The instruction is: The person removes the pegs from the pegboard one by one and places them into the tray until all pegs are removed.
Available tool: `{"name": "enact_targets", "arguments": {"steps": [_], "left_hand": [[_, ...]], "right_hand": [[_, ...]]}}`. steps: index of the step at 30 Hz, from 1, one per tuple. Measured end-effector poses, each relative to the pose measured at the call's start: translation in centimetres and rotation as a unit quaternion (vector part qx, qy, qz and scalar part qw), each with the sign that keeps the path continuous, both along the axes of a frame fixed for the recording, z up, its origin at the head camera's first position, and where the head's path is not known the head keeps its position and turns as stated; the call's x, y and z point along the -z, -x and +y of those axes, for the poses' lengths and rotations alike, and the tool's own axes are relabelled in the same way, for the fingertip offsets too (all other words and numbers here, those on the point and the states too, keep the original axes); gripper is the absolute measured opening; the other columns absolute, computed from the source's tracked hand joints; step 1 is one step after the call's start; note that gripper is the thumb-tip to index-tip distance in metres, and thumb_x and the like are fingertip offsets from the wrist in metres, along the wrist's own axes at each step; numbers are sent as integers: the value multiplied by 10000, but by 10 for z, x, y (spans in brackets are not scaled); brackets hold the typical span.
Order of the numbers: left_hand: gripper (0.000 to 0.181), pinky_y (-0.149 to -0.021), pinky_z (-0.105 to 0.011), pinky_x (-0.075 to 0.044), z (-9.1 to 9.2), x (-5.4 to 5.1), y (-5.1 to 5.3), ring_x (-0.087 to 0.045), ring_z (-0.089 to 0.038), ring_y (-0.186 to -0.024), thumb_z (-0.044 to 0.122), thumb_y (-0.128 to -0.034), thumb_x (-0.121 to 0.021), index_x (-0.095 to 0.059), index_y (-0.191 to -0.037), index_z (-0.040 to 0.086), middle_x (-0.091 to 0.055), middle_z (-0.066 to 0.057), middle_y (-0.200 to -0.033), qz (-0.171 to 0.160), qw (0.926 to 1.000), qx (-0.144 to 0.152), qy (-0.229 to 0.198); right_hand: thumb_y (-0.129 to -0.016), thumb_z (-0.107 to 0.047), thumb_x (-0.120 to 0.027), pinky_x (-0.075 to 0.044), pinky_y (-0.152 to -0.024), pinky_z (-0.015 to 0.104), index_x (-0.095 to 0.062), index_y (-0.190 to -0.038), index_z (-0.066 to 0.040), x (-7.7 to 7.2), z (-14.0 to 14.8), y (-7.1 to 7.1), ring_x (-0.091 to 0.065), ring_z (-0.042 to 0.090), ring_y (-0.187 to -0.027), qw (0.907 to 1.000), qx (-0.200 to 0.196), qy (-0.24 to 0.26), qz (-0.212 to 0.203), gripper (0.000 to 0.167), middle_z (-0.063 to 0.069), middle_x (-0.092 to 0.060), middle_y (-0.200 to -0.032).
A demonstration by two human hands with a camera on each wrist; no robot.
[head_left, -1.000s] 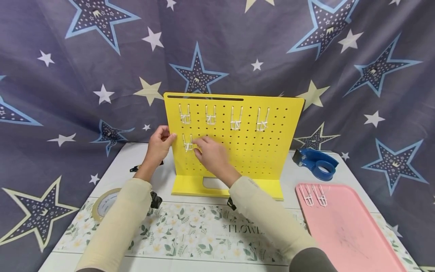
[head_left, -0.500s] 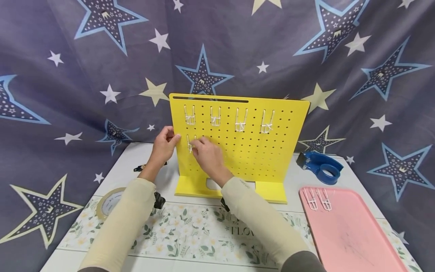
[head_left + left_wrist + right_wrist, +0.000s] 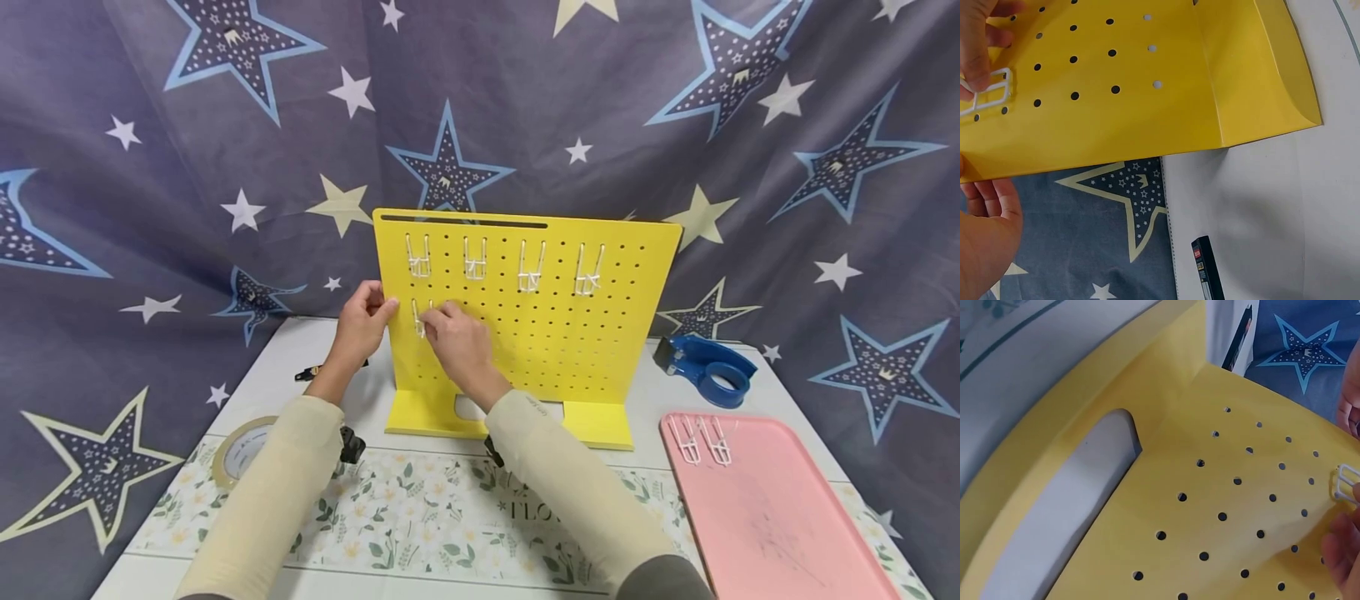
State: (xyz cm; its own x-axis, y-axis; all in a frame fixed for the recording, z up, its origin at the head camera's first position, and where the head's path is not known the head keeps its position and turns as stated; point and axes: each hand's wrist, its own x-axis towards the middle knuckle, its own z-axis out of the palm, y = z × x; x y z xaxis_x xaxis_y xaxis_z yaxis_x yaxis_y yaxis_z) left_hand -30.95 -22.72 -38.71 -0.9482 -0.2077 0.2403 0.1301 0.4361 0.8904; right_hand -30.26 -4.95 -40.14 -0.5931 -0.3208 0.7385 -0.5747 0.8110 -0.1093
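Note:
A yellow pegboard [image 3: 577, 350] stands upright on its base in the head view. My left hand [image 3: 362, 323] grips its left edge, thumb in front and other fingers behind. My right hand [image 3: 461, 340] pinches a white wire hook [image 3: 417, 321] in the second row, near the board's left side. The fingers hide part of that hook; its white frame [image 3: 1007, 87] shows against the board in the left wrist view. Along the top row hang several similar white hooks [image 3: 475, 268], each lying against the board's face.
On the right, a pink tray [image 3: 772, 517] bears two white wire hooks [image 3: 688, 448] at its far left corner. Behind it sits a blue tape dispenser [image 3: 705, 365]. A tape roll [image 3: 223, 463] lies by my left forearm, and a black slim tool [image 3: 307, 372] behind my left wrist.
The head view has shifted slightly. My right fingers have moved a little left and now cover more of the second-row hook. The left hand keeps its grip on the board.

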Motion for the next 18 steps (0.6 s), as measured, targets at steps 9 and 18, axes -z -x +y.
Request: {"name": "enact_targets", "arguments": {"steps": [9,18], "left_hand": [[246,-845,-316,-465,0,0,-1,-534,-209,-934,212,-1040,-604,-539,-1249,100,-537,-61,-1033,3,10000,-43,56],[263,-861,-332,-463,0,1,0,-535,-221,-948,226,-1040,-607,-536,-1256,94,-536,-72,-1042,16,10000,-27,64]], "right_hand": [[-965,-212,-713,-482,-497,231,-791,-1003,-249,1,3,-2,-613,84,-575,9993,-174,-38,339,95,-53,-696,-908],[-948,-193,-728,-487,-503,223,-791,-979,-242,0,5,-3,-623,81,-583,9978,-342,53,557,85,-51,-699,-889]]}}
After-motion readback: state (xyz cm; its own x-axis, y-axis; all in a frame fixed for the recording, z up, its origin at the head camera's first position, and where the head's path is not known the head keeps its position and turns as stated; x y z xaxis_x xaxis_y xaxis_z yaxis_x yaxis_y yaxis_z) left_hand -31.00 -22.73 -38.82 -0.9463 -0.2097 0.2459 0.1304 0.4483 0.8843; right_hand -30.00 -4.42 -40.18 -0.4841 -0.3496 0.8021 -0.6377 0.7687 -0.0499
